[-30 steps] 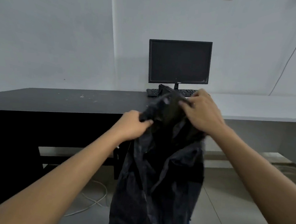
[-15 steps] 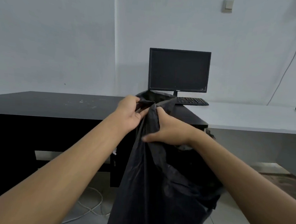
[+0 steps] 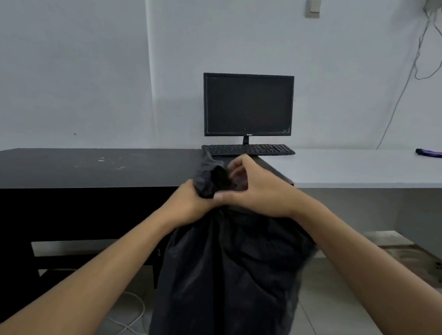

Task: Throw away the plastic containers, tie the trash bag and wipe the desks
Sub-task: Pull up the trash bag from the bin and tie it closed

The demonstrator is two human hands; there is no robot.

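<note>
A black computer monitor (image 3: 247, 105) stands against a pale grey wall (image 3: 92, 56), its screen dark. A black keyboard (image 3: 248, 149) lies just in front of its stand. High on the wall, above and to the right of the monitor, sits a small light switch plate (image 3: 313, 8). Thin cables (image 3: 426, 50) hang in loops from the top right corner and trail down the wall. On the tiled floor (image 3: 335, 316), at lower left, a white cord (image 3: 130, 319) lies in a loose curl. At far right lies a small purple object (image 3: 439, 153), too small to identify.
</note>
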